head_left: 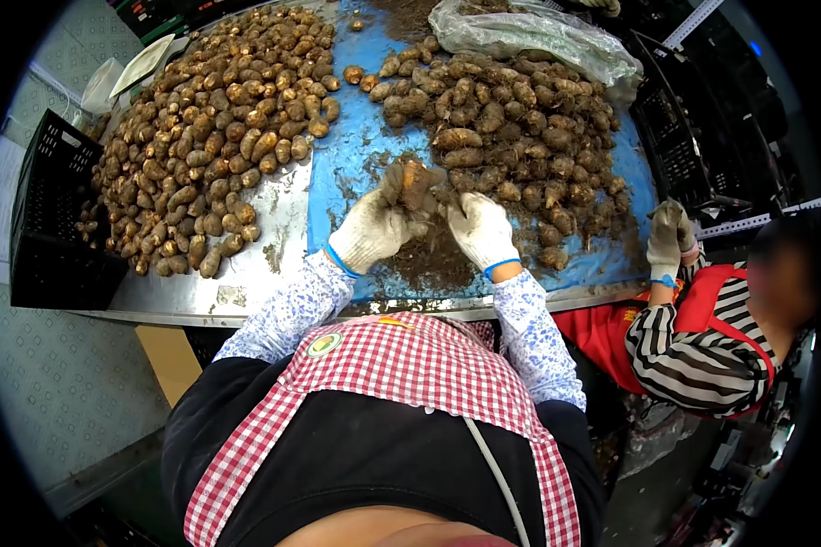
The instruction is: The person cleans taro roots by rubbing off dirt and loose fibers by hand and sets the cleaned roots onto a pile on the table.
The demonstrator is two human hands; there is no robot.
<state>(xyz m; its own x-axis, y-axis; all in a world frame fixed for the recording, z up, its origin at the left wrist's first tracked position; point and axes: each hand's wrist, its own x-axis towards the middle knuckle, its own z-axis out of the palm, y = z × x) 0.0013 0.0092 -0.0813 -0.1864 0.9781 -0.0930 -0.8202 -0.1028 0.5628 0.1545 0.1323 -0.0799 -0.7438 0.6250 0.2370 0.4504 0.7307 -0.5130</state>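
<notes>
In a soiled white glove, my left hand (374,223) is closed around a brown root tuber (418,185) above the blue sheet. My right hand (481,228), gloved too, is at the tuber's right side with its fingers pressed together; what they pinch, if anything, is too small to make out. Beyond and to the right lies a pile of hairy, soil-covered tubers (529,118). A larger pile of cleaner tubers (201,146) spreads over the left side. Loose dark soil (433,260) lies under my hands.
The metal table (278,219) carries a blue sheet (337,137). Black crates (50,219) stand at the left edge and on the right (670,118). Clear plastic (538,41) lies at the back. A co-worker (693,337) with gloved hands is at the right.
</notes>
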